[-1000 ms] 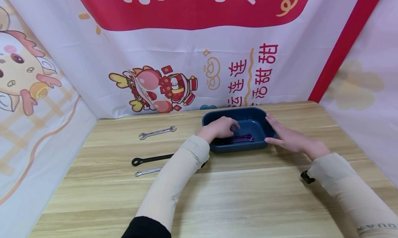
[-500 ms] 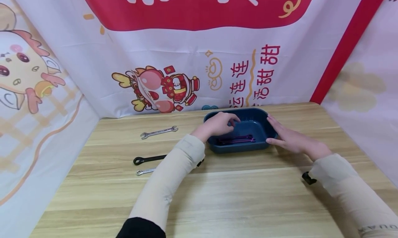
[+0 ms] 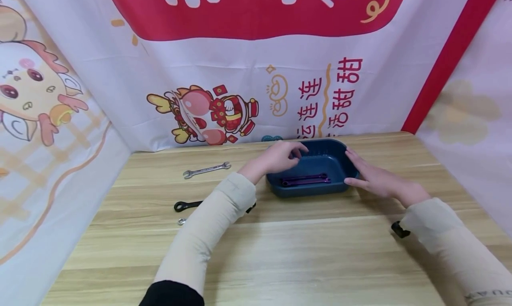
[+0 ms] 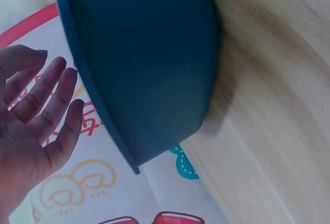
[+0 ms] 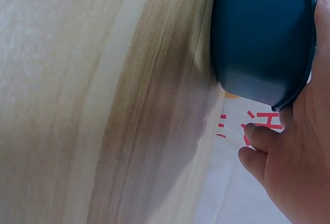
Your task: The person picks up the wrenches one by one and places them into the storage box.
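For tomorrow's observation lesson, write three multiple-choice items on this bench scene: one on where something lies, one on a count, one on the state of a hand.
1. Where does the purple wrench lie?
A. inside the blue tray
B. on the wood beside the silver wrench
C. in the left hand

2. How many wrenches lie on the table outside the tray, at least partly in view?
A. one
B. three
C. five

3. What is the right hand doing?
A. gripping a wrench
B. resting with straight fingers against the tray's right end
C. lying flat on the table far from the tray

Answers: 1 A, the purple bar shows on the tray floor. 2 B, the silver wrench, the black wrench and a small silver tip beside the sleeve. 3 B, the head view shows the fingers straight along the tray wall.
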Motion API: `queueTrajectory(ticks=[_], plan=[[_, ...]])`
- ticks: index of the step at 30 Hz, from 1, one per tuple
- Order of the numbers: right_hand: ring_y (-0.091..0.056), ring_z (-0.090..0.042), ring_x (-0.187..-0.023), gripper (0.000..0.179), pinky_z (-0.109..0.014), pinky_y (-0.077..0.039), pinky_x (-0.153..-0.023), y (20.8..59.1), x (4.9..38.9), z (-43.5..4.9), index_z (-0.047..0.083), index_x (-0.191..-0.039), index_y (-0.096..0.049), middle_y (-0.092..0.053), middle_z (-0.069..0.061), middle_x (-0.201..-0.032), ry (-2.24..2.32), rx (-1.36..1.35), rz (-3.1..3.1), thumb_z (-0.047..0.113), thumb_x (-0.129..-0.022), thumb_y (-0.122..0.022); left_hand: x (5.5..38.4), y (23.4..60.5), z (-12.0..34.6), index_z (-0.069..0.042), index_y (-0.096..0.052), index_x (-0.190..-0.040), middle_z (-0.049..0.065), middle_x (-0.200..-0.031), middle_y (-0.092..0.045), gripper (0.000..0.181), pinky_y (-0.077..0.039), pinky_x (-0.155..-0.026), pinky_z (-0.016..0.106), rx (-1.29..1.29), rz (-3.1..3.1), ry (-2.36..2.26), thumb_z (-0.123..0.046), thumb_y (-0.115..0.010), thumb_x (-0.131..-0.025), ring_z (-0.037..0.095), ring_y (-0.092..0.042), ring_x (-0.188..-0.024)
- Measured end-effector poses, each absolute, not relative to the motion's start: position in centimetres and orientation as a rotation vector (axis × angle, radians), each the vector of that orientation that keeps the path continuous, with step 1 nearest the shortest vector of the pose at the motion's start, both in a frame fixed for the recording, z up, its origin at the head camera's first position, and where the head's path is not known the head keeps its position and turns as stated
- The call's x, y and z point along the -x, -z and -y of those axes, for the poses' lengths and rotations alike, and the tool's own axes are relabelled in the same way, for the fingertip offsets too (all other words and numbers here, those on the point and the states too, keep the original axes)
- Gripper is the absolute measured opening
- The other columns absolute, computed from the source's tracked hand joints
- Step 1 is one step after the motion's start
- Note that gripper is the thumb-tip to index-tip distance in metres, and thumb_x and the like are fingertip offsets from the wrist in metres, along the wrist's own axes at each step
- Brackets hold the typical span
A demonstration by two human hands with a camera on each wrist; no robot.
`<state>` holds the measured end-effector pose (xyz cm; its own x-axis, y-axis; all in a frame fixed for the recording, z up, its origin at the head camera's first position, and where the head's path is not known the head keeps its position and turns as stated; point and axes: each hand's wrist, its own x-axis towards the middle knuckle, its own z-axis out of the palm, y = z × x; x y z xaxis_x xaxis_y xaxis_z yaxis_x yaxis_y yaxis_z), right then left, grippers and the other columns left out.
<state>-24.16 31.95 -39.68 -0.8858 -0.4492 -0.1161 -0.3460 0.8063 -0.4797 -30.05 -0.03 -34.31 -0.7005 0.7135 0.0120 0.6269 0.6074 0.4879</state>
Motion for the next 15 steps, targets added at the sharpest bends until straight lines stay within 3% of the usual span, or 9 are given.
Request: queueTrajectory(ticks=[15], plan=[[-0.007,-0.048,-0.152,0.093,-0.067,-0.015,-0.115,39.7,24.3,-32.0,0.006,-0.164,0.002,0.005,-0.019,-0.170,0.660,0.626,-2.766,0.043,-0.104,-0.058,29.2,33.4,3.6,-0.010,-0.064,-0.136,0.013,-0.118,-0.070,0.036,-0.053,-0.086,0.034,-1.115,-2.683,-0.840,-0.007,-0.062,-0.101,0.020,-0.065,-0.096]])
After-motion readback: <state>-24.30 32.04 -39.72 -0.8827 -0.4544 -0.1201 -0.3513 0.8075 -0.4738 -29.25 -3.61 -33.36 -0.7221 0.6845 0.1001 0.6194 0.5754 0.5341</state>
